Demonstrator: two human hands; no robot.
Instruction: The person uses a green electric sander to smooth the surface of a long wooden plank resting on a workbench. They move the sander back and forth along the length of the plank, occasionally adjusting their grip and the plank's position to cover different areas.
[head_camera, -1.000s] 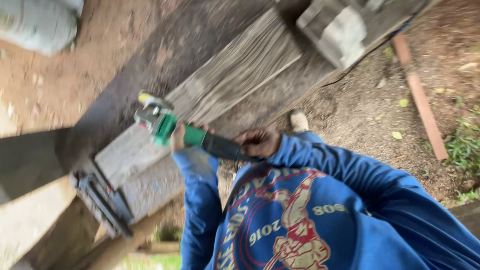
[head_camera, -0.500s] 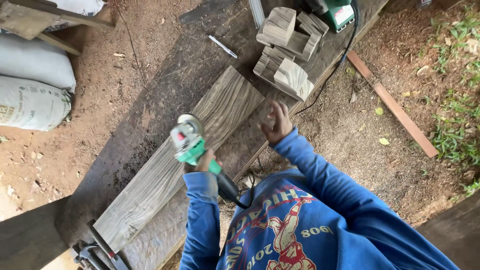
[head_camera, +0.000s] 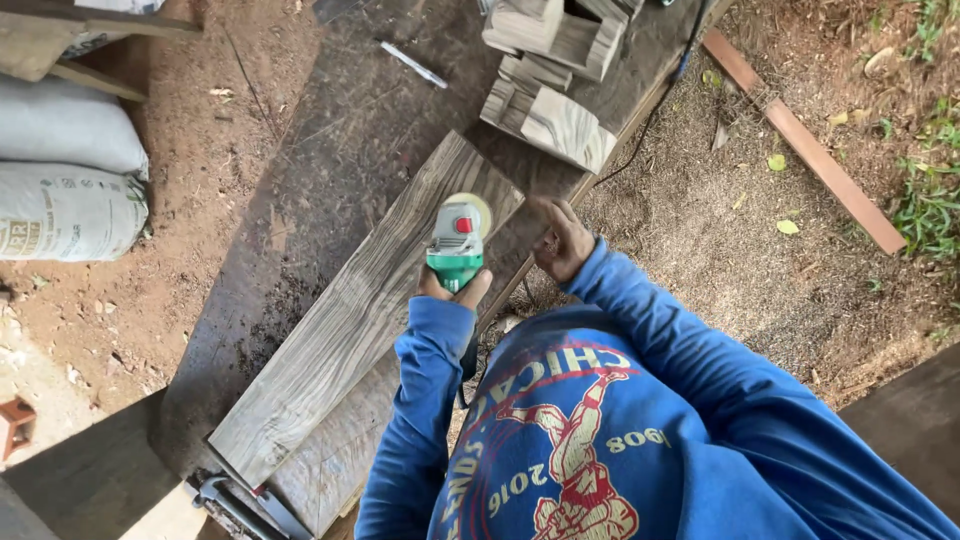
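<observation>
Left hand (head_camera: 452, 288) wrapped around the green body of a grinder (head_camera: 455, 243), fingers clamped on it, the disc end pointing away and resting over the upper end of a long grey plank (head_camera: 350, 320). Plank lying slantwise on the dark bench (head_camera: 320, 140), its lower end near a metal clamp (head_camera: 240, 500) at the bench's near corner.

Right hand (head_camera: 562, 240) just to the right of the grinder, set on the bench edge beside the plank's upper end — fingers loosely bent and a little apart, gripping nothing that can be made out. Both arms in blue sleeves (head_camera: 420, 420).

Further up the bench, a heap of short wood blocks (head_camera: 545, 90), well apart from the grinder. A thin pale pencil-like stick (head_camera: 412, 64) lying on the bench to the left of the blocks. A dark cable (head_camera: 640, 120) running along the bench's right edge.

On the bare reddish ground at left, two stuffed grey sacks (head_camera: 65, 170), one atop the other. On the sawdust-strewn ground at right — a long reddish wood strip (head_camera: 810, 150), with grass (head_camera: 930, 210) beyond it.
</observation>
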